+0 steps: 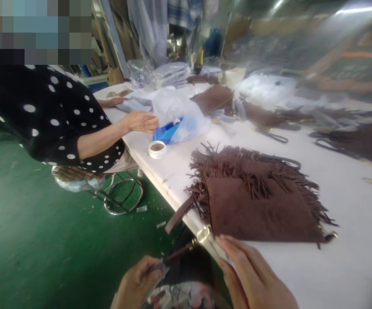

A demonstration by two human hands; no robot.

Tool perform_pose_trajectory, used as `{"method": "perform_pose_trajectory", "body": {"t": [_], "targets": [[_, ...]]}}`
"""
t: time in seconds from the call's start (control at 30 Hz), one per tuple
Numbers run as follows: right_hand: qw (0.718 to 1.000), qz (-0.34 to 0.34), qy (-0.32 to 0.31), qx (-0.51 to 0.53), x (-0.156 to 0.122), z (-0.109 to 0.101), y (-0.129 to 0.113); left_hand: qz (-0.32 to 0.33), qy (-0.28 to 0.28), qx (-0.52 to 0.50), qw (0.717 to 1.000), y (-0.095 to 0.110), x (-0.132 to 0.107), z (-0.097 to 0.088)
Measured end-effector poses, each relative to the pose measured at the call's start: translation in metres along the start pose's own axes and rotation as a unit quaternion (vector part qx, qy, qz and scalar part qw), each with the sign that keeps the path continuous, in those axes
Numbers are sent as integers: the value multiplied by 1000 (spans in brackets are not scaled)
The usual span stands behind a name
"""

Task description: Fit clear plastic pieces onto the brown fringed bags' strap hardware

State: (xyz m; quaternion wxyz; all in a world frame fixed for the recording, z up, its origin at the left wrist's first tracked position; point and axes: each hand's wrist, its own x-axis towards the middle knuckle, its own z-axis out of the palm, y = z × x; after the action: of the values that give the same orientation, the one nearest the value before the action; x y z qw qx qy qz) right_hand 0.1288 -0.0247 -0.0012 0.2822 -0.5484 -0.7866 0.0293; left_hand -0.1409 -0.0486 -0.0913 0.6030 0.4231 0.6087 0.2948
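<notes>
Now I see the left hand [142, 277] pinching a brown strap [179, 254], likely light and floppy, best gripped near its clasp [193, 244]; right hand [253, 270] half-curled, its hold unclear.

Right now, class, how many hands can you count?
4: the wearer's left hand and right hand at the bottom; a co-worker's nearer hand and farther hand, upper left.

The fringed bag [260, 212] looks like matt, napped suede, while the buckle [204, 234] is shiny metal. Crinkled plastic makes the translucent wrapper [196, 119]; the tabletop [360, 262] looks smooth, the stool's foot ring [118, 213] glossy metal.
</notes>
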Motion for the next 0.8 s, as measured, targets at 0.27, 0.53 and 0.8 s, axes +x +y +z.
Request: {"method": "perform_pose_trajectory", "body": {"t": [0.27, 0.53, 0.8], "targets": [[996, 37, -53, -59, 19, 34, 27, -24, 46, -72, 996, -1, 11, 29], [996, 40, -61, -56, 16, 33, 28, -15, 10, -68, 997, 6, 21, 40], [992, 3, -46, -114, 9, 41, 26, 23, 12, -117, 993, 28, 28, 65]]}}
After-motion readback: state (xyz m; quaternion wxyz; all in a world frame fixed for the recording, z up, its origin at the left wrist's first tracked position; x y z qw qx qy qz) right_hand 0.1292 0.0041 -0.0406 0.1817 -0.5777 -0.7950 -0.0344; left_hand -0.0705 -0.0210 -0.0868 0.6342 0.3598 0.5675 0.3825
